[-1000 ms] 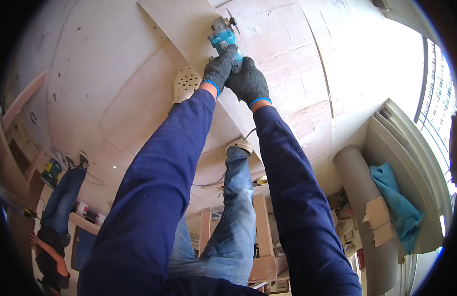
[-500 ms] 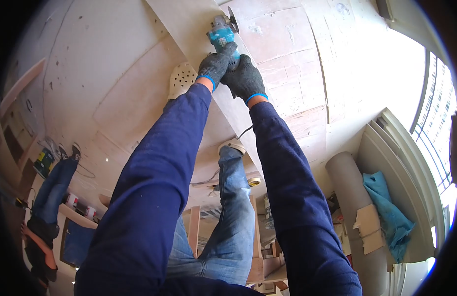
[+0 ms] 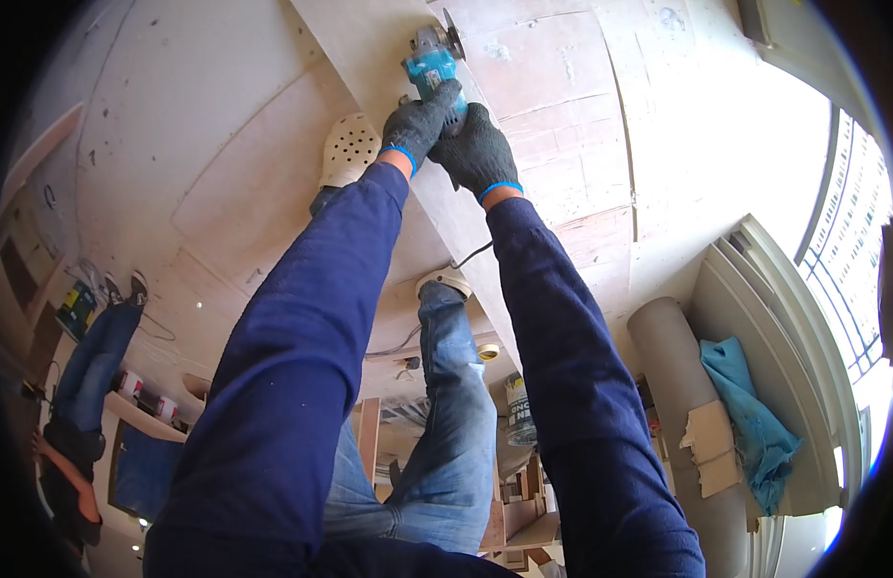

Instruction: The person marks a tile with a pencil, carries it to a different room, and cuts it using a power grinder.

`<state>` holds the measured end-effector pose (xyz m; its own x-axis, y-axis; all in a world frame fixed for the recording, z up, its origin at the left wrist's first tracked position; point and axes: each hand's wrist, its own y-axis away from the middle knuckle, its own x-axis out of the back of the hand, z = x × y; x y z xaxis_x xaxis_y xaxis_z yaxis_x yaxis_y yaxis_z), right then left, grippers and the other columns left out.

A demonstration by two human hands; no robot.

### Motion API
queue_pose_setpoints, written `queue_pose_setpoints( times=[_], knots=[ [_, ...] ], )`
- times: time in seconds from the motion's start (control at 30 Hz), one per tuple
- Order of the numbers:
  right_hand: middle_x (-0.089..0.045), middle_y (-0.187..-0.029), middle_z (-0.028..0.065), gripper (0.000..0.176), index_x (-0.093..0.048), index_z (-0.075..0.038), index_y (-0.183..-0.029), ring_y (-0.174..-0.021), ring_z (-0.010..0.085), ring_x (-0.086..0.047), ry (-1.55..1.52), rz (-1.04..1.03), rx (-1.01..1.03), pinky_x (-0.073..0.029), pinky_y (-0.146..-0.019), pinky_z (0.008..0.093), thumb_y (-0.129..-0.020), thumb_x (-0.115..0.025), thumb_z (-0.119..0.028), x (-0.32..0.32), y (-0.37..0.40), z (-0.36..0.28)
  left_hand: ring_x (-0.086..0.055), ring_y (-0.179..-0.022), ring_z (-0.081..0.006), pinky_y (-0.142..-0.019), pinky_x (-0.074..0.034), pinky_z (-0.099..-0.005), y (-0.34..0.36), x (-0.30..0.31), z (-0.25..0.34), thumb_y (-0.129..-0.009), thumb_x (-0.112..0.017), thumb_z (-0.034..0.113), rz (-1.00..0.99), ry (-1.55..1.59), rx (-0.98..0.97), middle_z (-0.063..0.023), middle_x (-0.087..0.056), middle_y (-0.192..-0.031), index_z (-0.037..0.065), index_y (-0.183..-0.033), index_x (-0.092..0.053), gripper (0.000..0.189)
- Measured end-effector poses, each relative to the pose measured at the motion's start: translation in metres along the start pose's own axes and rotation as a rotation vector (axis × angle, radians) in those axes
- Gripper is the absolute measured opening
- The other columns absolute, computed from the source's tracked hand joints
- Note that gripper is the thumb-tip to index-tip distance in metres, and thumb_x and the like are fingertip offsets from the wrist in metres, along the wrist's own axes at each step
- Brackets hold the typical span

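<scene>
A teal angle grinder (image 3: 430, 69) lies along a long pale board (image 3: 345, 39), its cutting disc (image 3: 454, 35) upright at the board's right-hand edge. My left hand (image 3: 420, 125), in a dark grey knit glove with a blue cuff, is wrapped round the grinder's body. Just behind it, my right hand (image 3: 477, 154), gloved the same way, closes on the rear end of the tool. A dark cord (image 3: 472, 255) shows near the board, below my right wrist. Whether the disc touches the board, I cannot make out.
My cream clogs (image 3: 350, 152) stand by the board. A grey roll (image 3: 673, 352) with a teal cloth (image 3: 750, 414) leans by stacked panels (image 3: 779, 356) at right. A bucket (image 3: 520, 409) and yellow tape roll (image 3: 488, 353) lie behind. Another person (image 3: 75, 433) stands at far left.
The grinder and both hands have shifted very slightly up in view, with the grip unchanged. The view has tilted a little, showing more of the bucket and the clog beside the board.
</scene>
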<state>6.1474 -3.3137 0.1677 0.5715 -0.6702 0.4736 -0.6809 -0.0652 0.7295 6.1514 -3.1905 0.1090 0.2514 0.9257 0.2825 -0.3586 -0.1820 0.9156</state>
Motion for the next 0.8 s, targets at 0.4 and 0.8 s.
queue_pose_setpoints(
  times=[0.4, 0.8],
  knots=[
    [-0.068, -0.095, 0.0272, 0.064, -0.052, -0.001, -0.111, -0.09, 0.0418, -0.068, -0.003, -0.056, -0.043, -0.054, -0.08, 0.0447, -0.063, -0.077, -0.037, 0.001, 0.001, 0.002, -0.066, -0.106, -0.0318, -0.092, -0.05, -0.0368, 0.004, 0.003, -0.002, -0.073, -0.048, 0.083, -0.022, 0.019, -0.039, -0.0233, -0.068, -0.11, -0.005, -0.115, -0.066, 0.1],
    [-0.068, -0.098, 0.0269, 0.062, -0.056, -0.001, -0.108, -0.094, 0.0438, -0.066, 0.017, -0.097, -0.036, -0.053, -0.083, 0.046, -0.06, -0.077, -0.033, 0.006, -0.002, 0.005, -0.065, -0.108, -0.0321, -0.095, -0.047, -0.0369, -0.007, 0.0, -0.011, -0.073, -0.047, 0.085, -0.012, -0.019, -0.073, -0.0219, -0.069, -0.109, -0.006, -0.114, -0.066, 0.102]
  ],
)
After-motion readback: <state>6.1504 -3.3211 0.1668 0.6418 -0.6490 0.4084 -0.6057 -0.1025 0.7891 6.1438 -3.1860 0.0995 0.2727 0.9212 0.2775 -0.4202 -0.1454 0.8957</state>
